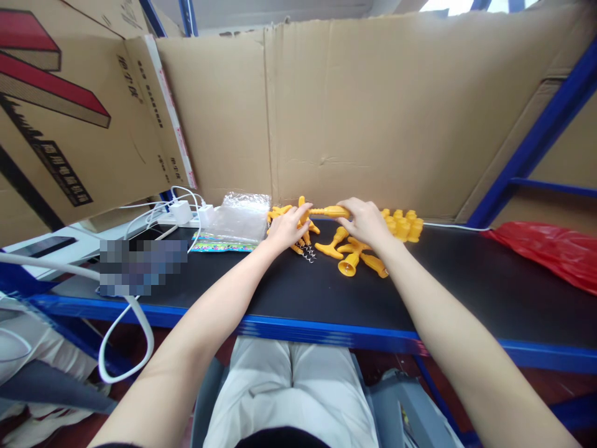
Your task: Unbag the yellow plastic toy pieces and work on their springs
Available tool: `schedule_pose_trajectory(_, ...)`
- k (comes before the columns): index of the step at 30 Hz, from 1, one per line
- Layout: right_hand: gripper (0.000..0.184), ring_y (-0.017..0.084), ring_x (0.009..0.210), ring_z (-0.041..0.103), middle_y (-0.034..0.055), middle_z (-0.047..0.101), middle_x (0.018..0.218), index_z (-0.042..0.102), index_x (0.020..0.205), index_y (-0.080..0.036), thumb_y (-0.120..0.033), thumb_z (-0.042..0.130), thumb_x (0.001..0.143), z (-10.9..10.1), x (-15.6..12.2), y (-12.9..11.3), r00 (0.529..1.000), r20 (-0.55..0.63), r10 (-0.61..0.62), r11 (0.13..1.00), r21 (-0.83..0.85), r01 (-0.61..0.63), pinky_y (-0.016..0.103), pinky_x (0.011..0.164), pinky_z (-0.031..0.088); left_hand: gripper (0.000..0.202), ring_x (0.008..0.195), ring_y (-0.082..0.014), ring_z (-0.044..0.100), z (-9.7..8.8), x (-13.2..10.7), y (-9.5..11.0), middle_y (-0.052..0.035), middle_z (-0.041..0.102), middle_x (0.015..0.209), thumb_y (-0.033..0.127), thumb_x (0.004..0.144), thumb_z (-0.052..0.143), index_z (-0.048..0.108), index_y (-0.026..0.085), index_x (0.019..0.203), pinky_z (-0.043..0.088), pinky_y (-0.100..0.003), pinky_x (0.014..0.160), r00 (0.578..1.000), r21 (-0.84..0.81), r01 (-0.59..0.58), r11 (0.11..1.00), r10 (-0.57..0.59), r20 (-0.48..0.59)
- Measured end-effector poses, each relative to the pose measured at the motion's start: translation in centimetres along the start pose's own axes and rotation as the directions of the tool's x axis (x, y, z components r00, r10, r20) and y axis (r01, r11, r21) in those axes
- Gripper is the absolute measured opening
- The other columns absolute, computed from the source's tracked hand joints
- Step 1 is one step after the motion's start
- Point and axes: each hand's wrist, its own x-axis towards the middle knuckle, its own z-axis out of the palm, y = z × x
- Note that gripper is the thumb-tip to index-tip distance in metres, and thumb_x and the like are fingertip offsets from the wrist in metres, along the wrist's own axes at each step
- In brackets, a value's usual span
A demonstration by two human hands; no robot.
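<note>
Between my two hands a yellow corkscrew lies nearly level, just above the black tabletop. My left hand is closed at its handle end, and my right hand has thumb and fingers around its hollow yellow body. Beneath and beside my left hand is a pile of yellow T-shaped handles with silver spiral screws. Several yellow corkscrews lie together in front of my right hand, one with its round open end facing me. Upright yellow bodies stand in a group to the right of that hand.
A clear plastic bag stack lies left of the pile. White chargers and cables run along the left side. A red plastic bag sits at the right. Cardboard walls the back, and a blue rail edges the front.
</note>
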Motion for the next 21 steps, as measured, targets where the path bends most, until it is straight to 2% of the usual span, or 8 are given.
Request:
schedule_pose_trajectory(5,0.028,0.027,0.099,0.057,0.0111,0.066,0.106,0.061,0.106,-0.020,-0.038,0.050,0.089,0.6,-0.1,-0.5,0.997,0.064,-0.050,0.999,0.020,0.049,0.040,0.084,0.037,0.035,0.093,-0.0184,0.063,0.5,0.3,-0.5,-0.0059,0.068,0.107,0.031,0.089,0.050,0.056,0.024,0.123,0.046,-0.029,0.082,0.998,0.036,0.054,0.998,-0.053,-0.016)
schedule_pose_trajectory(11,0.024,0.028,0.101,0.057,0.0112,0.066,0.109,0.062,0.106,-0.020,-0.033,0.049,0.090,1.2,-0.1,-0.5,0.987,0.152,-0.050,0.998,0.035,0.045,0.042,0.088,0.036,0.032,0.090,-0.0218,0.064,0.0,0.3,0.0,-0.0061,0.069,0.103,0.035,0.089,0.050,0.058,0.024,0.118,0.046,-0.031,0.076,0.995,0.099,0.039,0.994,-0.048,0.084)
schedule_pose_trajectory(17,0.021,0.027,0.096,0.056,0.0106,0.067,0.104,0.063,0.102,-0.020,-0.031,0.050,0.089,1.0,0.0,-0.6,0.988,0.134,-0.073,0.997,0.011,0.072,0.039,0.084,0.035,0.031,0.093,-0.0228,0.064,0.0,0.4,0.0,-0.0062,0.068,0.102,0.035,0.088,0.053,0.057,0.024,0.116,0.045,-0.031,0.078,0.992,0.102,0.035,0.994,-0.047,0.116)
schedule_pose_trajectory(21,0.020,0.027,0.095,0.056,0.0114,0.066,0.100,0.063,0.101,-0.019,-0.029,0.050,0.090,0.8,0.0,-1.1,0.986,0.141,-0.086,0.995,-0.038,0.092,0.038,0.082,0.034,0.028,0.089,-0.0216,0.064,0.4,0.6,-0.7,-0.0042,0.069,0.091,0.032,0.086,0.054,0.057,0.022,0.111,0.045,-0.029,0.076,0.991,0.087,0.025,0.996,-0.036,0.127)
